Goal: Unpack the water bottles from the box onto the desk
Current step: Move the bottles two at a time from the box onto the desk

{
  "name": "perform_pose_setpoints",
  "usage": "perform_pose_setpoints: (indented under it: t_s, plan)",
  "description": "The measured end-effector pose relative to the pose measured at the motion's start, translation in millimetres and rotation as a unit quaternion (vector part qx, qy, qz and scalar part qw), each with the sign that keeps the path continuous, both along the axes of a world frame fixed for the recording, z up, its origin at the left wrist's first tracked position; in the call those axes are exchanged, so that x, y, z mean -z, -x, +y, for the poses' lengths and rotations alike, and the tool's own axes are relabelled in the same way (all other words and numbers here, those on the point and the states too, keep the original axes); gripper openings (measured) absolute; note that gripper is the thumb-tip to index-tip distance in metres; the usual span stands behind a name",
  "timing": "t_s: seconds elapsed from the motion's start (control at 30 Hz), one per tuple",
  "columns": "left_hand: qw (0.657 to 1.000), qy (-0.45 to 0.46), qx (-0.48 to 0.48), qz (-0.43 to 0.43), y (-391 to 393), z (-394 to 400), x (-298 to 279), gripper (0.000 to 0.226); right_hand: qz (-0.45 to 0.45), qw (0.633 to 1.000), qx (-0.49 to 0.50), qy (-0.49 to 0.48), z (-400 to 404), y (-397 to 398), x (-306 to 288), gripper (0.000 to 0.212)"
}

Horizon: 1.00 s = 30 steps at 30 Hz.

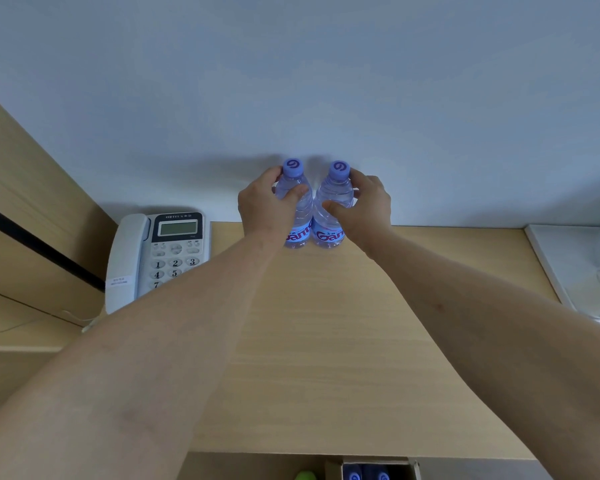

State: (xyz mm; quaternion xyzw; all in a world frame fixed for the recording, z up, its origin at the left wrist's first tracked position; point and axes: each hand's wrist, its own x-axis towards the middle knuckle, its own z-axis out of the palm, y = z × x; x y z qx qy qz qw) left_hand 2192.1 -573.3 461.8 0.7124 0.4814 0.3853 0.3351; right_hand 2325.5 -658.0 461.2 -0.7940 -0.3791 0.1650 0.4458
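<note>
Two clear water bottles with purple caps stand upright side by side at the back of the wooden desk (326, 341), against the wall. My left hand (265, 206) grips the left bottle (297, 202) around its shoulder. Wrapped around the right bottle (335, 199) at the same height is my right hand (364, 206). The two bottles touch or nearly touch. Below the desk's front edge the open cardboard box (413, 467) shows at the bottom of the view, with two more purple caps (368, 475) inside.
A white desk telephone (153, 258) sits at the back left of the desk, partly under my left forearm. At the right edge stands a white tray (555, 268) with a clear glass object. A green object (305, 475) lies beside the box.
</note>
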Motion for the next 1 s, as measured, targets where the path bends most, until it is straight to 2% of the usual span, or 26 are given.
perform_pose_setpoints:
  t_s: [0.3, 0.4, 0.53, 0.6, 0.77, 0.83, 0.93, 1.0]
  plan:
    - [0.999, 0.017, 0.022, 0.032, 9, 1, -8, 0.031, -0.012, 1.000, -0.009, 0.018, -2, 6, -9, 0.034]
    - [0.999, 0.023, 0.018, 0.043, 10, -2, -9, 0.040, -0.011, 1.000, -0.004, 0.026, -8, 8, -11, 0.045]
    - [0.998, 0.053, -0.003, 0.041, 15, -6, -10, 0.065, -0.017, 0.998, 0.002, 0.056, -19, 11, -13, 0.065]
    - [0.998, 0.040, -0.008, 0.054, 18, -11, -13, 0.062, -0.030, 0.997, 0.002, 0.069, -25, 13, -13, 0.064]
    - [0.996, 0.014, -0.009, 0.091, 24, -37, -22, 0.050, -0.080, 0.993, -0.014, 0.092, -47, 15, -15, 0.047]
    - [0.995, 0.003, 0.003, 0.103, 27, -54, -26, 0.044, -0.106, 0.987, -0.036, 0.113, -64, 14, -15, 0.053]
    - [0.990, 0.000, 0.024, 0.135, 31, -83, -30, 0.050, -0.134, 0.978, -0.061, 0.148, -94, 13, -17, 0.072]
    - [0.987, 0.002, 0.032, 0.157, 33, -108, -31, 0.048, -0.144, 0.974, -0.073, 0.160, -121, 12, -18, 0.076]
